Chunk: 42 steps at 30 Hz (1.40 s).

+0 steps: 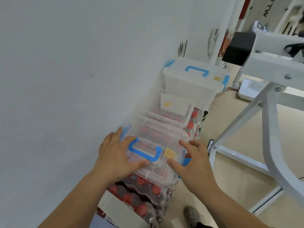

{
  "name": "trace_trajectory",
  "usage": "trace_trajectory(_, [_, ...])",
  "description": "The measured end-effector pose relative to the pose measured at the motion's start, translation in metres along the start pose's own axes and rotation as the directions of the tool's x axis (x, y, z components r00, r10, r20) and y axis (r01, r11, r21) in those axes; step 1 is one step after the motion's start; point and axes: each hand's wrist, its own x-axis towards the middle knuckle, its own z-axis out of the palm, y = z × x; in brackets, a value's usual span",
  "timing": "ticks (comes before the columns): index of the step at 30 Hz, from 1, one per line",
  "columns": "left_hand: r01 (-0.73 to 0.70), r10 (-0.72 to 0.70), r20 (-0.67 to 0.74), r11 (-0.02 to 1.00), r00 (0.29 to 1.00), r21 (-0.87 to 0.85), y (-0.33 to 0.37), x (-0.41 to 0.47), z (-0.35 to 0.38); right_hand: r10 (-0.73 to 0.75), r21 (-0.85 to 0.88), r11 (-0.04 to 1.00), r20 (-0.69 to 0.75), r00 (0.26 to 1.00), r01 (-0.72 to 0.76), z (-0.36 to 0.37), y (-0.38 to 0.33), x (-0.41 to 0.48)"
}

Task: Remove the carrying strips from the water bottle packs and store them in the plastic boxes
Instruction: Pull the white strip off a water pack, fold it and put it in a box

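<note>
- Bottom edge: grey perforated shoe on the beige floor, just right of the stack.
- Water bottle packs sit in a row along the white wall, shrink-wrapped, with red caps showing through. A white label panel covers the nearest pack.
- I can't make out any carrying strips through the wrap.
- Clear plastic box sits on top of the packs with its lid on. There's a blue handle on the lid and a yellow sticker right of the handle.
- Left hand lies flat on the lid, fingers spread at the handle's left end, thumb along the near edge. It's pressing, not gripping.
- Right hand is spread too. The thumb touches the lid just below the sticker, and the fingers are straight at the box's right edge above the blue latch.
- Behind it is another clear box, also on the packs, with a white card bearing a yellow mark at its far end.
- Furthest along the wall: a milky lidded box, sitting higher, with a blue handle and blue side clips.
- On the right a white metal frame stands on the floor, with a black pad beyond it.
</note>
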Motion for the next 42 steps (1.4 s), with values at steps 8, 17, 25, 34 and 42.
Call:
trace_trajectory(8, [-0.037,0.039,0.08,0.999,0.996,-0.031,-0.007,0.011,0.0,0.001,0.027,1.0,-0.008,1.0,-0.001,0.003,0.005,-0.002])
trace_trajectory(17, [-0.033,0.028,0.127,0.998,0.992,0.045,-0.006,0.019,-0.003,-0.049,-0.106,0.993,0.052,0.997,0.054,-0.003,0.007,0.004])
trace_trajectory(25, [-0.084,0.073,0.073,0.984,0.995,0.157,0.022,0.014,-0.005,-0.002,0.025,1.0,0.145,0.989,-0.001,-0.014,0.011,0.009])
trace_trajectory(34, [-0.295,0.27,0.264,0.954,0.926,0.058,0.061,0.019,0.021,0.135,0.309,0.937,0.104,0.985,-0.161,-0.017,0.01,0.0])
trace_trajectory(42, [-0.306,0.276,0.271,0.949,0.922,0.076,0.062,0.021,0.02,0.226,0.379,0.896,0.064,0.972,-0.233,-0.014,0.008,0.005])
